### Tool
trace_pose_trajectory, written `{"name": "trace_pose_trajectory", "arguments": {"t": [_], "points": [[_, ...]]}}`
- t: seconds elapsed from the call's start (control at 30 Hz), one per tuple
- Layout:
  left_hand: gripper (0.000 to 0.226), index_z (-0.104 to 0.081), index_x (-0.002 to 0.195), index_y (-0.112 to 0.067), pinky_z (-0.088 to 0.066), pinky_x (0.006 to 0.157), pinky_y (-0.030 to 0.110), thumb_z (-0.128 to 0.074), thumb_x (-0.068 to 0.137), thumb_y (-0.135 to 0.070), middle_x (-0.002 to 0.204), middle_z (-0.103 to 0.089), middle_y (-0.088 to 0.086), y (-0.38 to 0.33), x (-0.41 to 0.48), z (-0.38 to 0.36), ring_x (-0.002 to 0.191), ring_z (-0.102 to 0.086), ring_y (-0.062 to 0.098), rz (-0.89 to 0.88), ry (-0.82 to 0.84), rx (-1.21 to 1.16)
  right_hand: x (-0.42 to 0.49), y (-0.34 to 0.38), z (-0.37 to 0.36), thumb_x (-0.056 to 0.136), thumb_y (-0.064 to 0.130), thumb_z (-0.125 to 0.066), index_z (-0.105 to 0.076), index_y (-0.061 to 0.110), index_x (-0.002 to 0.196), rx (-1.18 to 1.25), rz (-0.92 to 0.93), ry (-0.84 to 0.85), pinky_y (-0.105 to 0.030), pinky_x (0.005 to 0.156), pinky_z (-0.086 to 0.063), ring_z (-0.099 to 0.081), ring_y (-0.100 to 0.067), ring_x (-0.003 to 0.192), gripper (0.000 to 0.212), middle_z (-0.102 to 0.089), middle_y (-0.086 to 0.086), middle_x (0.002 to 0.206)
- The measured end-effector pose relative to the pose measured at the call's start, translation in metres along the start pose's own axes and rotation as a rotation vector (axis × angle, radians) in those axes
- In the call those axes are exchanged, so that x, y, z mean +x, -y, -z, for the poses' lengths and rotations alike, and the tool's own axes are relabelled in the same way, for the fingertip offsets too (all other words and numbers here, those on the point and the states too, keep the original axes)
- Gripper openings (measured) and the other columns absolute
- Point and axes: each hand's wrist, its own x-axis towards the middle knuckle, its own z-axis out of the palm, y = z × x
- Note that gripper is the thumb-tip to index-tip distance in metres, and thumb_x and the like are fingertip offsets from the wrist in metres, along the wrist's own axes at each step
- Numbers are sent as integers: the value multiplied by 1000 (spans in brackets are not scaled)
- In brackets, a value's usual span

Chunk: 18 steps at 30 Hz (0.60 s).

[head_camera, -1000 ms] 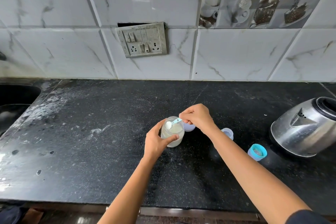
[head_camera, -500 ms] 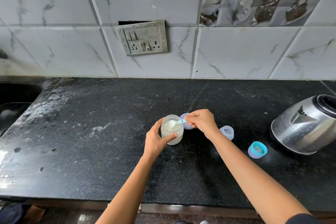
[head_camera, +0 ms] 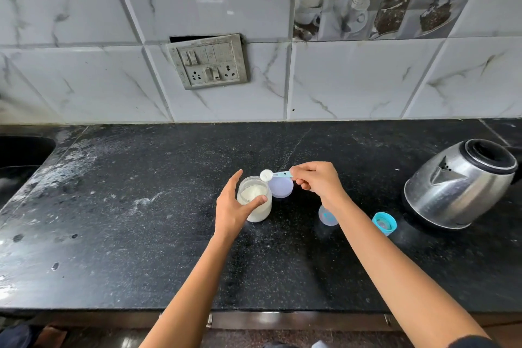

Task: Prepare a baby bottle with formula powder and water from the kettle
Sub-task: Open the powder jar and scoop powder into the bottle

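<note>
A small clear jar of white formula powder stands open at the middle of the black counter. My left hand steadies it, thumb on its front and fingers along its left side. My right hand pinches the handle of a blue scoop. The scoop bowl is heaped with powder and hovers just above the jar's far right rim. The clear baby bottle stands right of the jar, partly hidden by my right wrist. A steel kettle sits at the right.
A pale purple lid lies just behind the jar. A teal bottle cap rests between the bottle and the kettle. A dark sink is at the far left. A switchboard hangs on the tiled wall.
My right hand has lifted the filled scoop out of the jar and drawn it up and to the right. My left fingers have loosened around the jar.
</note>
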Motion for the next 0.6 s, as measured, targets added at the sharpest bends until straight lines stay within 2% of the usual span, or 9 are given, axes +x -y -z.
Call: {"name": "trace_pose_trajectory", "arguments": {"t": [0.07,0.17,0.3,0.4,0.6], "points": [[90,-42,139,-26,-38,102,32,-82,62,-48,137,-50,-6,-9,-1,-5,124,-46,11,-22,-6,14,-3,3,13,83,11,-71,-74,13,79,42,6,-21,-18,54,-47,-55,-5,54,5,-69,-4,67],[88,-41,138,-30,-35,97,26,-83,62,-46,133,-53,-8,-24,-4,-20,121,-46,10,-33,20,48,-10,5,40,83,11,-71,-75,9,84,83,4,-55,-20,56,-48,-55,-6,56,5,-70,-5,70],[88,-38,140,-28,-28,99,21,-84,65,-38,137,-47,-11,-42,-12,-47,123,-38,2,-23,144,10,-19,0,79,83,12,-72,-75,8,88,107,-14,-106,-21,59,-49,-55,-6,57,7,-71,-7,73],[89,-38,139,-28,-32,101,22,-83,64,-42,139,-48,-8,-49,-16,-71,128,-41,10,-58,201,54,-25,-8,103,83,14,-71,-75,11,86,84,-18,-160,-19,58,-50,-56,-4,56,5,-72,-7,75],[90,-35,142,-27,-29,100,19,-82,67,-43,142,-46,-6,-55,-24,-112,132,-39,9,-37,344,116,-28,-28,136,84,15,-71,-75,12,85,50,-53,-197,-21,61,-50,-57,-7,60,5,-72,-7,75]]}}
